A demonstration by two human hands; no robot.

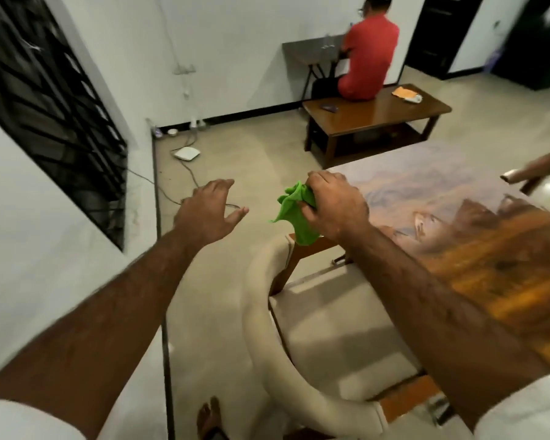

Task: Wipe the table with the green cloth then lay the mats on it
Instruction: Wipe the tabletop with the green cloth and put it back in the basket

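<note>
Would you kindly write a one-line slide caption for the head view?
Right hand grips green cloth at the wooden table edge; left hand hovers open.

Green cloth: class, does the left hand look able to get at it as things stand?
Probably yes. The open left hand hovers beside the green cloth with nothing between them, and the cloth bunches out of the right hand on the side facing it.

I see the glossy wooden table filling my 3 to 5 o'clock. A brown roll juts in over its far edge at 2 o'clock. At 1 o'clock a low wooden bench carries an orange sheet, a small dark object and a seated person.
</note>
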